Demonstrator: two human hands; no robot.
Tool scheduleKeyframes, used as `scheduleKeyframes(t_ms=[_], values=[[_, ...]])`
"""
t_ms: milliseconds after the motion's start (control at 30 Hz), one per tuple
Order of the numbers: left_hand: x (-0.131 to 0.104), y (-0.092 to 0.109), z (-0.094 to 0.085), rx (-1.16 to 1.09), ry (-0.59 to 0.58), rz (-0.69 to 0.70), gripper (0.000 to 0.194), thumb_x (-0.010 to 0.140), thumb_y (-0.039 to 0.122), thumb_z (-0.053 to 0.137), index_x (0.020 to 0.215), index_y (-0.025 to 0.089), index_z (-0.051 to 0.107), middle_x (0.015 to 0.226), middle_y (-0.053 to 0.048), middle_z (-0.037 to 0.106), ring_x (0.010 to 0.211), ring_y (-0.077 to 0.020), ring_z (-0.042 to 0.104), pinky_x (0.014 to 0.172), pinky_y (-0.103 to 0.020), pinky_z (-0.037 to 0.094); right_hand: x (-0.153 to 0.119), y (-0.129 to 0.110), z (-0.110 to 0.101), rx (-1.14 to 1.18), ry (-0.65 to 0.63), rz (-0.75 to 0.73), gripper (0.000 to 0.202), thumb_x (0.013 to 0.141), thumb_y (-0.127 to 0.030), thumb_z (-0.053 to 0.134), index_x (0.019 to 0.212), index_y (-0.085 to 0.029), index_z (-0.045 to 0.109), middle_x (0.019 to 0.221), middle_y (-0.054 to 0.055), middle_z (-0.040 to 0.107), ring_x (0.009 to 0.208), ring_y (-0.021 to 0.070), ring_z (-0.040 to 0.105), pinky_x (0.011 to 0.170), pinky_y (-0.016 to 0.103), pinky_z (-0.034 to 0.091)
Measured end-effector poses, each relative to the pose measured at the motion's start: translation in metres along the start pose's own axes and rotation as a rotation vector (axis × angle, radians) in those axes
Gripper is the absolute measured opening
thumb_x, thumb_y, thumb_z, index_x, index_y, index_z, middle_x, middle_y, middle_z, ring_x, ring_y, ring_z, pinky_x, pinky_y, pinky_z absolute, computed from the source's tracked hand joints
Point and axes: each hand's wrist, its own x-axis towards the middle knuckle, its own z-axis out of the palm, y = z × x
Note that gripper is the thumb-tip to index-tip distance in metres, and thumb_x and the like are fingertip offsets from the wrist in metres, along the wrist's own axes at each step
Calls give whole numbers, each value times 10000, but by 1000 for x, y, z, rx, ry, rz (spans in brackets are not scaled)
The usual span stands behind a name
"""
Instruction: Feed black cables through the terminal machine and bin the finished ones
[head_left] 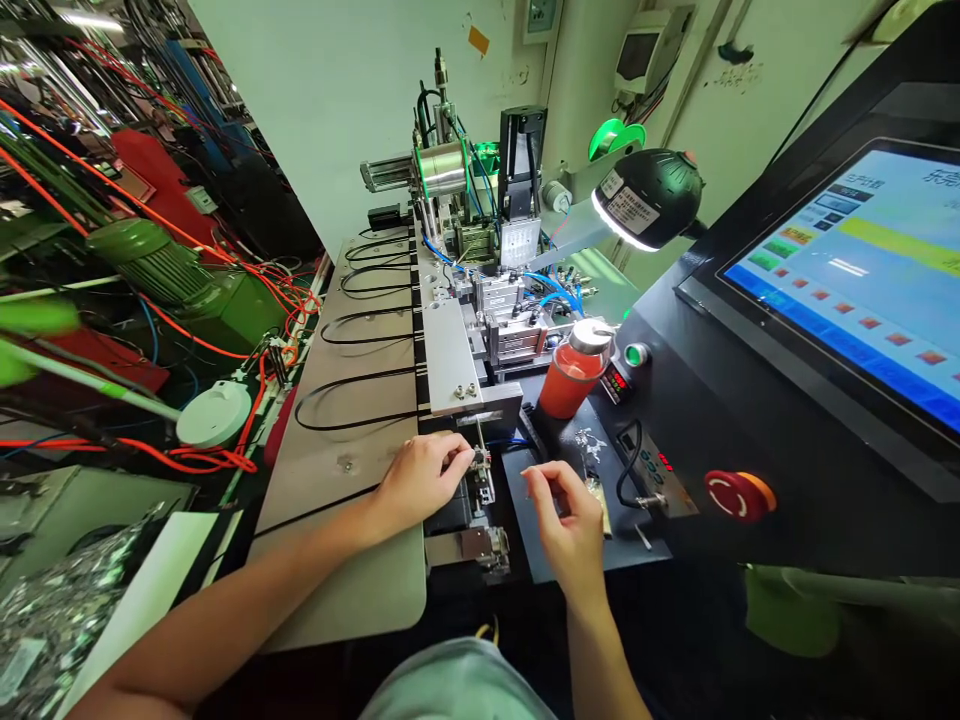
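My left hand [429, 476] rests at the edge of the beige machine table [375, 590], its thumb and fingertips together at a small metal fixture [484, 475]. What those fingertips hold, if anything, is too small to tell. To the right, my right hand [568, 515] is raised over a dark tray [536, 555], thumb and index fingertip pinched together. Anything between them cannot be made out. Small silvery parts [591, 443] lie on the tray beyond my right hand. A metal block [472, 546] sits just in front of the fixture.
A red jar with a metal lid [571, 370] stands behind the tray. Beyond are metal cylinders [514, 325] and a black lamp [649, 198]. On the right are a red stop button [739, 496] and a touchscreen [862, 240]. Black cables [360, 380] loop over the table.
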Motion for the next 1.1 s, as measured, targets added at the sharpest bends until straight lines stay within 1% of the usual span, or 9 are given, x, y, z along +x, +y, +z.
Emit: scheduleKeyframes(t_ms=[267,500,667,733,800,867,933,1000,1100], values=[[4,7,0,68,-39,-67,227,877,280,489,770,207,676,726,-11,694,669,-161,606,629,-257,377,5,8,7,11,-102,38,279,944,-369,492,752,-181,567,638,-21,519,584,126,486,548,236,374],[7,9,0,35,-49,-60,231,868,248,488,715,191,652,666,-3,654,617,-141,571,614,-258,358,29,8,23,-10,-309,-31,303,970,-325,395,691,-208,406,621,-48,400,572,110,388,543,239,298],[5,9,3,91,-14,-16,226,882,254,502,718,188,642,664,-3,644,618,-135,574,603,-250,371,29,12,37,61,-282,-62,312,965,-306,393,670,-211,356,614,-51,348,558,107,335,525,247,266],[1,6,4,151,30,26,207,897,278,512,777,190,656,726,-11,660,664,-137,600,618,-242,398,27,14,39,139,-272,-32,321,965,-331,399,669,-211,361,614,-52,327,556,107,320,514,243,264],[-5,1,5,233,92,97,197,919,307,505,911,207,675,840,-19,672,715,-133,621,627,-228,420,26,16,41,201,-255,-8,329,965,-354,402,670,-212,362,620,-50,323,559,108,319,510,240,267],[-11,-6,6,333,133,216,224,946,287,470,1047,247,667,931,-15,667,734,-116,625,617,-209,425,24,18,43,234,-238,4,332,964,-362,406,671,-212,362,625,-49,325,562,107,321,512,240,269],[-15,-10,5,443,150,362,282,964,209,420,1110,278,652,951,-3,666,733,-104,616,597,-197,419,23,20,44,256,-233,15,331,964,-360,413,672,-212,362,627,-50,321,563,107,314,514,240,268],[-16,-11,3,554,143,483,327,962,143,384,1130,256,641,931,-11,667,730,-110,603,582,-199,420,23,22,46,279,-234,26,328,962,-359,423,675,-212,366,629,-51,318,564,107,307,515,240,268],[-13,-7,-2,660,61,579,319,960,131,362,1125,190,629,907,-46,660,716,-125,579,579,-210,442,22,24,46,287,-232,43,331,963,-369,426,677,-213,370,628,-52,321,564,107,308,514,238,277]])
